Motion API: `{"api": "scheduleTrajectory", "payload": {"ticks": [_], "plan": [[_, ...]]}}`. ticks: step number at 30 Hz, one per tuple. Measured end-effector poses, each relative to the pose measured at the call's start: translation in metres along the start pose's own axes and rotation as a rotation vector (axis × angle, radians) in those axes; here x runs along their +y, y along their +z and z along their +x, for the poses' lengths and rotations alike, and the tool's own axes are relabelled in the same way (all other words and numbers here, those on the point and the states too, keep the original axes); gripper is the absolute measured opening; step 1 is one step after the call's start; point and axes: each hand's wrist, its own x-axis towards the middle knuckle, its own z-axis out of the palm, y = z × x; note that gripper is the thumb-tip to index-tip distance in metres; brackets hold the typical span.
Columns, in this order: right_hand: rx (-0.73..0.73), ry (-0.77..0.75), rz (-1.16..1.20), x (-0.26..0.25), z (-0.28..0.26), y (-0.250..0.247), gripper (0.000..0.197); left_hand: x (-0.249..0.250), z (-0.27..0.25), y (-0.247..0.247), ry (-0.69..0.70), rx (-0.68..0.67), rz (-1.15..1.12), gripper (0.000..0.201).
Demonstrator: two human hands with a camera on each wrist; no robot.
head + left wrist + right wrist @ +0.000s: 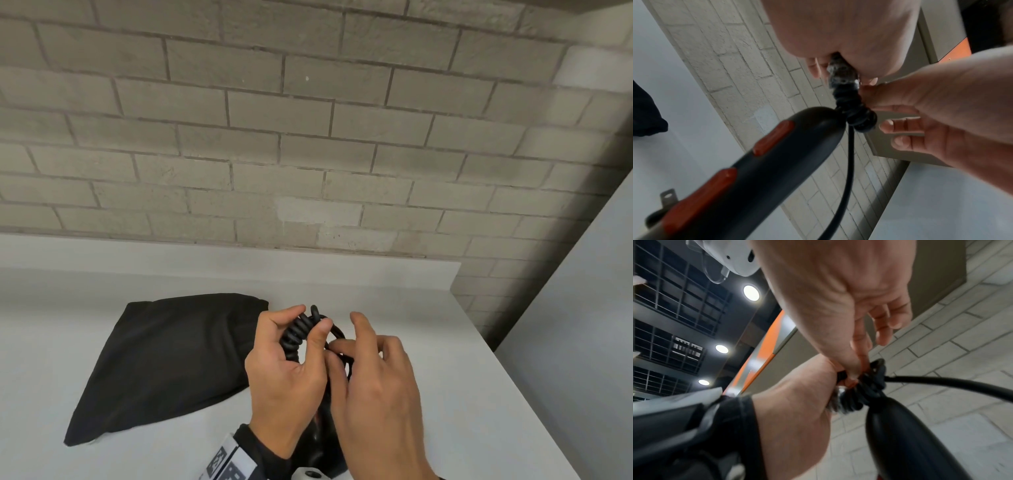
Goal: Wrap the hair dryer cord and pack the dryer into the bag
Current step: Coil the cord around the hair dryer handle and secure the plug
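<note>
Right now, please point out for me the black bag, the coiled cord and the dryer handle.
black bag (164,363), head view, middle of the cloth.
coiled cord (297,334), head view, loops in the left hand.
dryer handle (764,162), left wrist view, dark body beside the orange buttons.

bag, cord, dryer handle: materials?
Bag: soft matte black fabric, slumped and creased. Cord: black rubber or PVC jacket, likely; dull sheen, bends in tight coils. Dryer handle: smooth dark hard plastic, probably; soft highlights, with glossier orange-red inserts.
</note>
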Motion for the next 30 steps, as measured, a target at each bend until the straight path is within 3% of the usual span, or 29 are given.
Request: {"api": "scheduleTrajectory", "payload": {"ticks": [6,9,11,13,15,19,22,26,30], "plan": [[-0.01,0.007,-0.106,-0.01,0.004,-0.005,0.064,-0.005,-0.001,0.0,0.041,0.055,-0.009,0.03],[0.029,-0.025,-0.074,-0.009,0.006,-0.005,0.042,-0.006,-0.002,0.0,0.049,0.05,-0.023,0.027],[-0.029,-0.018,0.01,-0.01,0.006,-0.005,0.034,-0.007,-0.001,0.0,0.068,0.038,-0.012,0.027],[-0.141,0.101,0.173,-0.012,0.008,-0.008,0.029,-0.008,0.001,-0.001,0.087,0.02,0.008,0.028],[-0.346,0.304,0.401,-0.012,0.012,-0.014,0.031,-0.009,0.004,-0.003,0.1,-0.021,0.014,0.028],[-0.5,0.584,0.771,0.003,0.035,-0.033,0.028,-0.013,0.011,-0.015,0.172,-0.162,0.068,0.039],[-0.684,0.779,1.078,0.021,0.051,-0.042,0.031,-0.016,0.017,-0.019,0.226,-0.242,0.058,0.031],[-0.727,0.751,1.219,0.03,0.051,-0.045,0.043,-0.013,0.02,-0.016,0.24,-0.243,0.089,0.024],[-0.561,0.512,1.031,0.027,0.025,-0.038,0.033,-0.014,0.022,-0.017,0.228,-0.217,0.133,0.023]]}}
